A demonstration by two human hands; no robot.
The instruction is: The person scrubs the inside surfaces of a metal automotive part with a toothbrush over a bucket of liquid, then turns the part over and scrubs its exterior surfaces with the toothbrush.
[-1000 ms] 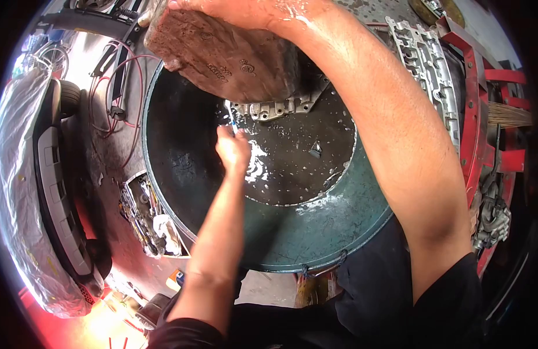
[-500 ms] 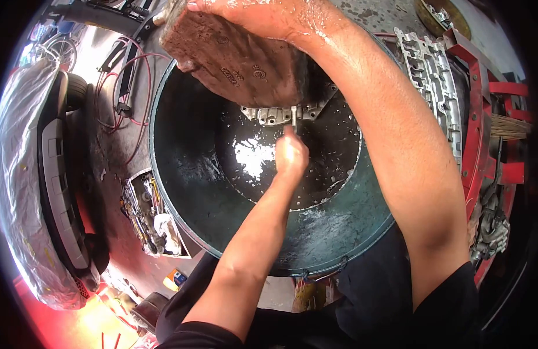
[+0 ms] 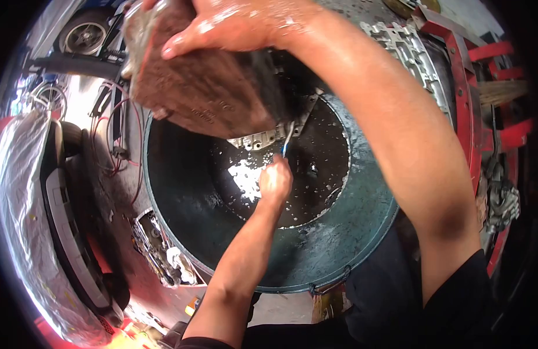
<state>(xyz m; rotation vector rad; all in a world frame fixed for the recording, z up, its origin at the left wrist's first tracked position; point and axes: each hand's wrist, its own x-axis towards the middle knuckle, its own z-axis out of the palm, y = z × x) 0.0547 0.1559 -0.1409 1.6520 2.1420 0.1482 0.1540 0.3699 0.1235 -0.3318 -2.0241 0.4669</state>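
Over the drum, my right hand [image 3: 228, 26] grips the upper edge of a brown, grimy metal part [image 3: 193, 99], its thumb lying on the broad face. That part is tilted, has raised markings, and looks like an engine oil pan. My left hand [image 3: 274, 180] is closed around a thin tool [image 3: 288, 139] with a pale shaft and a bit of blue; its tip is hidden near the brown part. Behind and below sits a silvery metal casting [image 3: 257, 141] with bolt holes, partly covered. Both are above a large green drum [image 3: 338, 232] holding dark liquid with foam.
A toolbox [image 3: 164, 250] with tools stands left of the drum. Farther left is a plastic-covered car bumper [image 3: 24, 215]. Red hoses [image 3: 97, 139] lie on the floor. At right are a silvery engine casting [image 3: 408, 64] and a red metal frame [image 3: 461, 87].
The brown part and my right hand have shifted left and lower in the view, and the part is tilted more. My left hand has also moved left and down with the tool.
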